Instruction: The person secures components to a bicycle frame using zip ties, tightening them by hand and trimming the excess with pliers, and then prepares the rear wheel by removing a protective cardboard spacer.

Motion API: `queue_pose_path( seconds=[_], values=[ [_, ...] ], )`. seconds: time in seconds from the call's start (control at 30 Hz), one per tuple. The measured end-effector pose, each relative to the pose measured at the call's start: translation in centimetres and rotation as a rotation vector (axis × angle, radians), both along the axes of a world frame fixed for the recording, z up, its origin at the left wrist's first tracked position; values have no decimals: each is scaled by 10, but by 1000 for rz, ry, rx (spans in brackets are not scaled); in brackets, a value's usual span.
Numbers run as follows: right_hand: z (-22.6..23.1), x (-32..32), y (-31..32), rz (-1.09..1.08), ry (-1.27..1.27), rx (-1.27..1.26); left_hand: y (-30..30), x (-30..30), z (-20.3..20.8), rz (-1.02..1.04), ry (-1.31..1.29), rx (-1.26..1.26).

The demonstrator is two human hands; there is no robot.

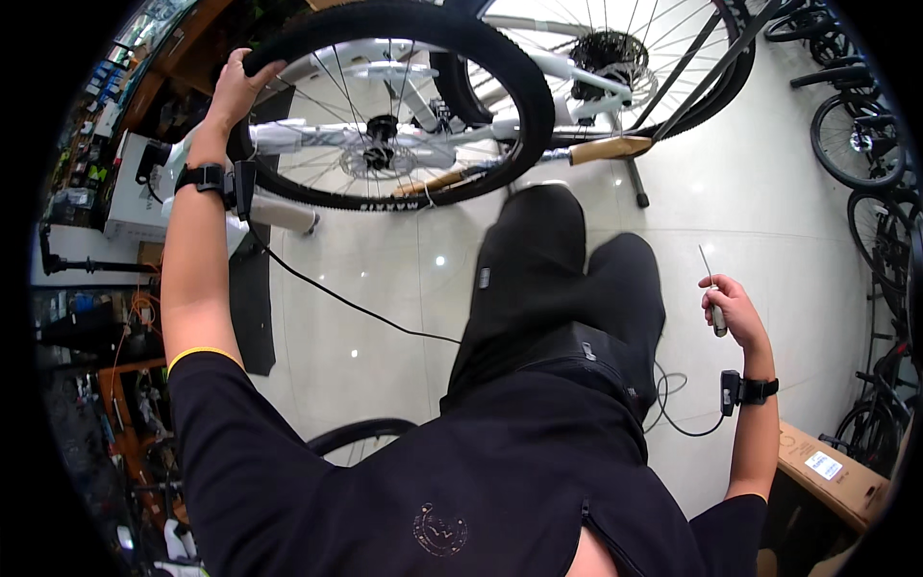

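A: What is being done?

B: Well right of the wheel (382, 130), a slim-shafted tool (719, 325) is pinched by its handle in the right hand (735, 310). The wheel, upright, is gripped at its tyre by the left hand (236, 89), fingers partly hidden. Bicycle assembly seems under way.

A: What is called for next?

B: Probably, the wheel must be kept steady while the tool is brought across.

A: Any obstacles?

B: Below the wheel, a cable (327, 292) is trailed; behind it, a pale frame (567, 72) is crowded close. Far right of it, bicycles (859, 141) are lined up.
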State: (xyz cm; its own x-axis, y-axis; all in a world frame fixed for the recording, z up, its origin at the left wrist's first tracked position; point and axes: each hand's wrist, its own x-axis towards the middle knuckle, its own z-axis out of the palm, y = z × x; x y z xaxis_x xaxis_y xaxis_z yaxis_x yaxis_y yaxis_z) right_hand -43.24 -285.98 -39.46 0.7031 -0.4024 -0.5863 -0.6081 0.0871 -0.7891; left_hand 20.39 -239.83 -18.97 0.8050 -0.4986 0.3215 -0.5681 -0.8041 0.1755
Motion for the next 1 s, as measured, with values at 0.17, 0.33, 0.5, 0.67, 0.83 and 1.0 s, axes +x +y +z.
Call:
queue_pose_path(
  seconds=[0.17,0.33,0.5,0.67,0.83,1.0],
  values=[
    [-31,5,-15,150,112,33,-15,-30,-32,298,-271,183],
    [-27,53,-27,348,130,-41,5,-13,-44,70,-441,52],
    [-26,101,-19,417,138,-67,-22,-70,-20,222,-150,34],
    [-54,174,24,618,178,-60,25,-58,-31,-93,-694,217],
    [-57,225,56,670,259,-113,-5,-147,-121,-466,-566,-70],
    [-66,253,79,650,243,-155,-20,-164,-215,-550,520,670]
  ],
)
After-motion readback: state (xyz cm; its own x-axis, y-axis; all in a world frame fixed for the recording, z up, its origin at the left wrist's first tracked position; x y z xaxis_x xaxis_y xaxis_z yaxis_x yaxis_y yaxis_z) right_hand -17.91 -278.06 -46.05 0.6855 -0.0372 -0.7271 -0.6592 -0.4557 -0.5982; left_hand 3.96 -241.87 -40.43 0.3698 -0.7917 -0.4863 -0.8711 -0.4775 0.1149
